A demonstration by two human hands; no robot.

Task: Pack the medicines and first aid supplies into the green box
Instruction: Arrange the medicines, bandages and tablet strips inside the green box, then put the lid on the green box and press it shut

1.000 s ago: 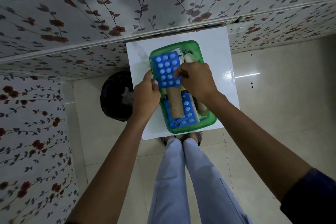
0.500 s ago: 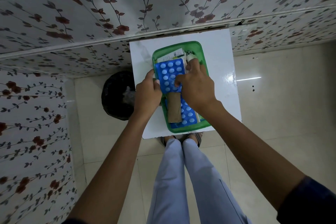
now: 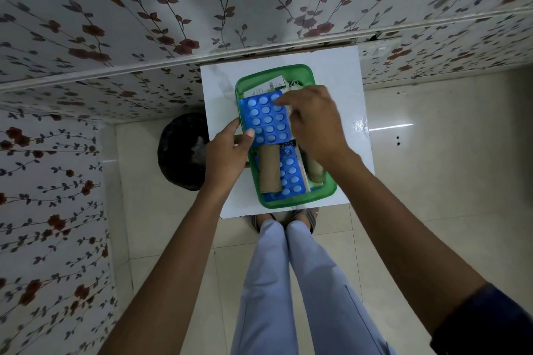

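Green box point(image 3: 323, 196) sat on the white counter point(image 3: 346, 72), already holding several supplies. Upper blue blister pack point(image 3: 266, 121) lay flat across the far half of the box. Left hand point(image 3: 227, 155) gripped the box's left rim, thumb on the pack's near-left corner. Right hand point(image 3: 314, 121) rested fingers spread on the pack's right edge, index fingertip pressing the far corner. Nearer: a cardboard roll point(image 3: 269, 170), second blister pack point(image 3: 291, 176), a brown bandage roll point(image 3: 314, 171). A small carton point(image 3: 268, 86) at the far end.

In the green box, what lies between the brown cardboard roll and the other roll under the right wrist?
In the head view, a blue blister pack lies between the cardboard roll and the other roll, inside the green box.
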